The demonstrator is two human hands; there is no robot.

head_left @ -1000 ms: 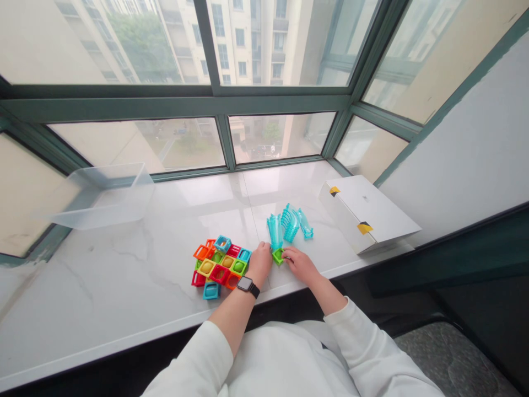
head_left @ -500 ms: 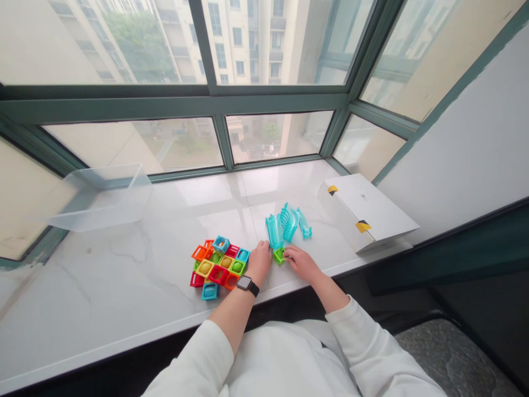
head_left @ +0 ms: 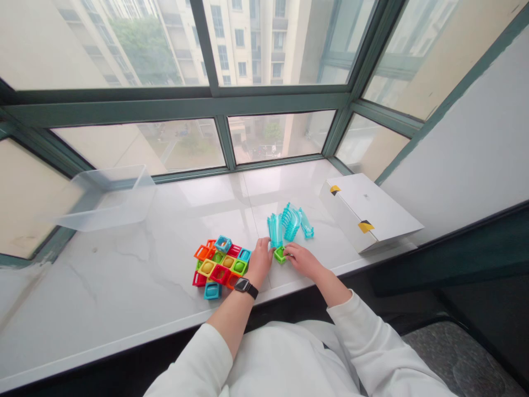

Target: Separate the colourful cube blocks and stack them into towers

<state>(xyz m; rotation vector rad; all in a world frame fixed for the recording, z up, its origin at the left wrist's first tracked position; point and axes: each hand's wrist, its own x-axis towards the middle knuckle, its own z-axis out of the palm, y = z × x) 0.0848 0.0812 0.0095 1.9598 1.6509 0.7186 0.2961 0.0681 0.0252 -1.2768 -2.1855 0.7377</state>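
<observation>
A small green block (head_left: 280, 254), an open square frame, lies between my hands at the near end of the turquoise pieces. My right hand (head_left: 303, 261) pinches its right side with thumb and fingertips. My left hand (head_left: 260, 261), wearing a black watch (head_left: 243, 285) at the wrist, has curled fingers with the thumb against the block's left side; its other fingertips are partly hidden. Just beyond stand ribbed, see-through turquoise track pieces (head_left: 275, 230), with a curved one (head_left: 291, 221) and a narrow one (head_left: 306, 224) to the right.
Left of my left hand sits a pile of colourful square blocks (head_left: 219, 266), some with balls inside. A clear plastic bin (head_left: 107, 212) stands at the far left of the white marbled sill (head_left: 136, 298). A white box (head_left: 372, 212) with yellow-black tabs is at the right, near the wall.
The view has shifted slightly. The green block is turned a little between my fingers, and my left fingers have opened slightly around it. The other things stay where they were.
</observation>
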